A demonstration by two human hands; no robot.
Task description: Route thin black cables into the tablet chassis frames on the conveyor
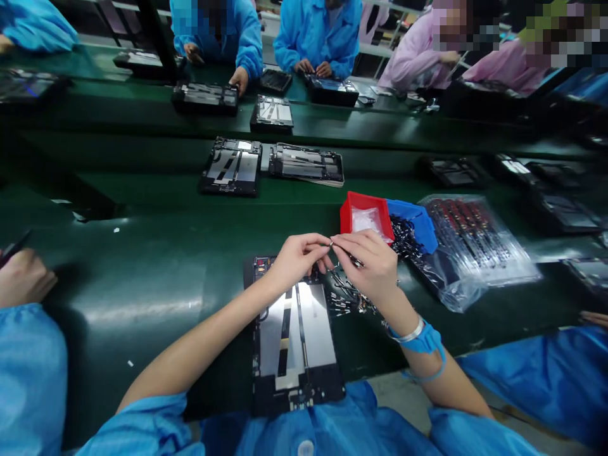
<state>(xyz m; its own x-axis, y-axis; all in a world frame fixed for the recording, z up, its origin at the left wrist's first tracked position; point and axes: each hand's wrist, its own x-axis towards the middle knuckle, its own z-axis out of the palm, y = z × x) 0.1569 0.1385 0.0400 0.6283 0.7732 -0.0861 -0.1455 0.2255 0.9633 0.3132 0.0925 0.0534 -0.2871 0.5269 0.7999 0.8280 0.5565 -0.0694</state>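
My left hand (304,256) and my right hand (368,263) meet fingertip to fingertip above the top right corner of an opened tablet (316,323). Both pinch a small part (331,243), dark with a light end; its exact kind is too small to make out. The tablet lies face down with its silver inner plates, black strips and a circuit board showing. Just right of it, partly under my right hand, is a loose pile of small cable-like parts (342,303). A blue strap with a metal band circles my right wrist.
Behind my hands stand a red bin (345,218) with clear plastic bags and a blue bin (425,225) of black parts. Bagged strips (479,234) lie to the right. Further opened tablets (231,166) sit on the raised line. Co-workers sit opposite; a co-worker's hand (23,278) is at left.
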